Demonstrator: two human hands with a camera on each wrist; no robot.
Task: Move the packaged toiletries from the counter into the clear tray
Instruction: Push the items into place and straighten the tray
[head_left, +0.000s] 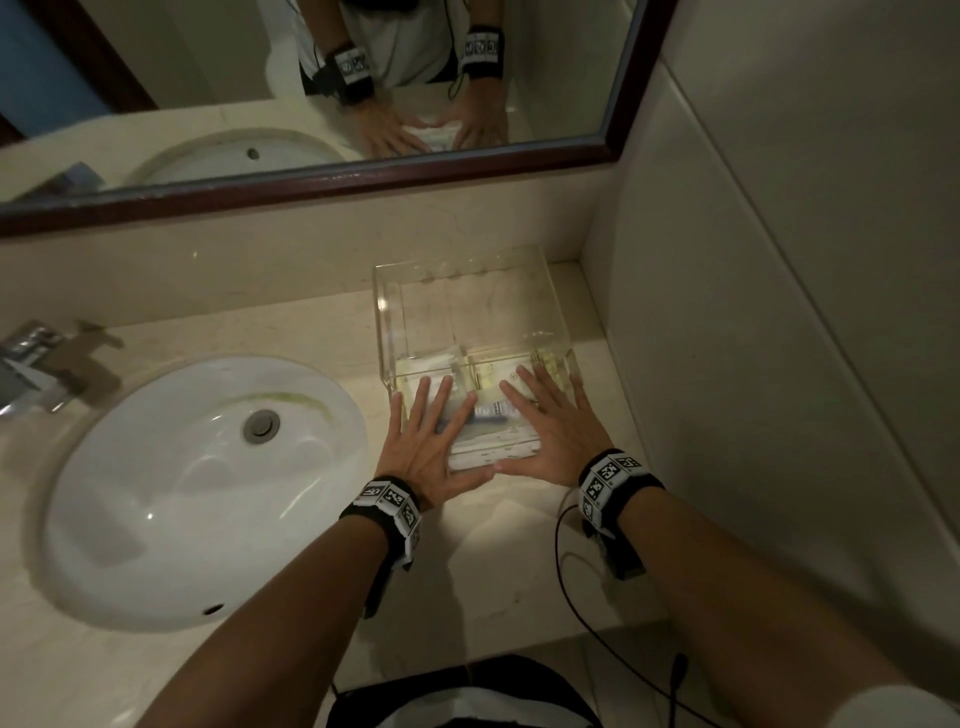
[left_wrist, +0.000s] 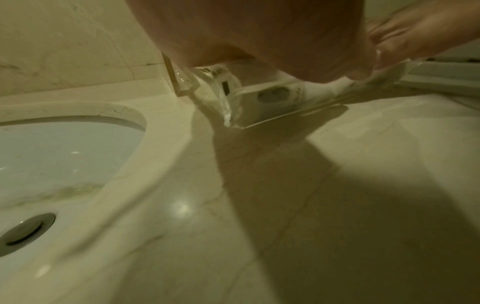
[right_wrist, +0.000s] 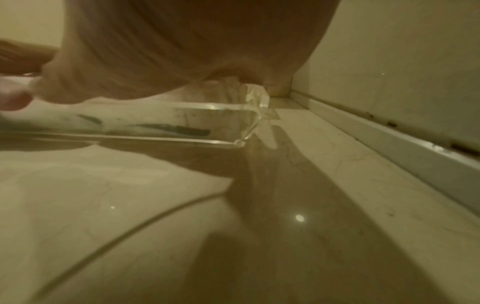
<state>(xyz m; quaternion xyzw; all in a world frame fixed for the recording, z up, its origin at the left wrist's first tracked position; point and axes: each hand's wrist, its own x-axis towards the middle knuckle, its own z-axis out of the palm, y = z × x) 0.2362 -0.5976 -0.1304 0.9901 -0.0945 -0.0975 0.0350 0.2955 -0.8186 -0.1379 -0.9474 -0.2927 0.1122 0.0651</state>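
A clear acrylic tray (head_left: 383, 317) stands on the beige counter (head_left: 498, 551), right of the sink. In its near part lie packaged toiletries: a blue-and-white packet (head_left: 493, 414), white packets (head_left: 493, 451) and yellowish ones (head_left: 488, 375). My left hand (head_left: 431, 434) and right hand (head_left: 548, 423) lie flat on these packets, fingers straight and spread, thumbs meeting near the tray's front wall. The left wrist view shows my left palm (left_wrist: 259, 41) above the tray's corner (left_wrist: 235, 117). In the right wrist view my right palm (right_wrist: 194, 41) is over the tray's front wall (right_wrist: 182, 123).
A white oval sink (head_left: 156, 499) with a drain fills the left, a chrome faucet (head_left: 36, 364) behind it. The mirror (head_left: 156, 78) hangs above the backsplash. A tiled wall (head_left: 779, 312) closes the right side. A black cable (head_left: 566, 587) trails over the counter's front edge.
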